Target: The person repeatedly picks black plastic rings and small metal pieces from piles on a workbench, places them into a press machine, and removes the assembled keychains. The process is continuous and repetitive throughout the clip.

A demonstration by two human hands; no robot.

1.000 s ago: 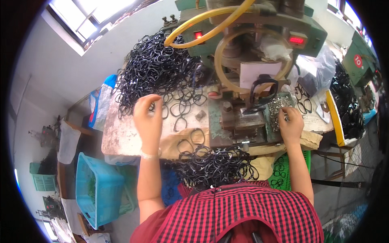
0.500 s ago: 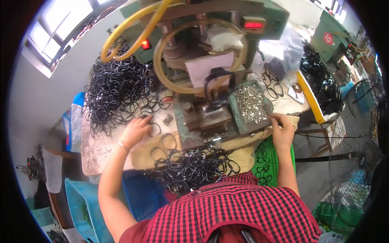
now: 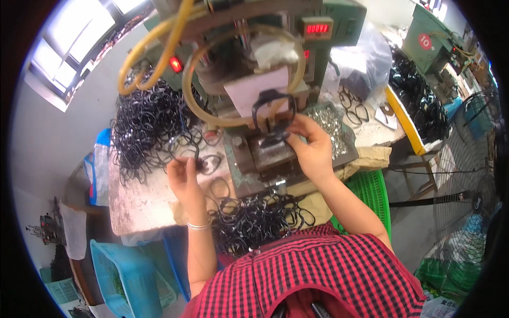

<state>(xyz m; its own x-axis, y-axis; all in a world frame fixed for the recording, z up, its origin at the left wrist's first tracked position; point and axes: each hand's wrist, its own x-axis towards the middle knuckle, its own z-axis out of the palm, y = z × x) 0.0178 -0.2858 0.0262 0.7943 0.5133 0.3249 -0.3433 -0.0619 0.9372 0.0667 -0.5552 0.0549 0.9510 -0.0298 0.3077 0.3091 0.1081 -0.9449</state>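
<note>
At the press, my right hand [image 3: 314, 146] has its thumb and forefinger closed at the lower right edge of a thick black oval frame [image 3: 274, 98]. That frame stands upright over the metal die block [image 3: 275, 159]; whether a small piece is also in the fingers is hidden. To its left, my left hand [image 3: 186, 183] pinches a thin black loop [image 3: 197, 151], partly blurred, above the pale tabletop [image 3: 143, 206]. Behind it rises a large heap of black loops [image 3: 143, 116]. Another pile of loops [image 3: 260, 217] lies in front of the press against my lap.
A tray of small shiny metal pieces [image 3: 328, 124] sits right of the die. Several loops [image 3: 354, 106] lie beyond it. A yellow-edged box [image 3: 404, 124] of black parts stands farther right, near a fan [image 3: 474, 199]. Green [image 3: 374, 196] and blue [image 3: 119, 265] crates are below.
My right hand has moved left from the metal-piece tray to the black frame on the press. My left hand has drawn nearer the press and now holds a loop. The view has shifted slightly.
</note>
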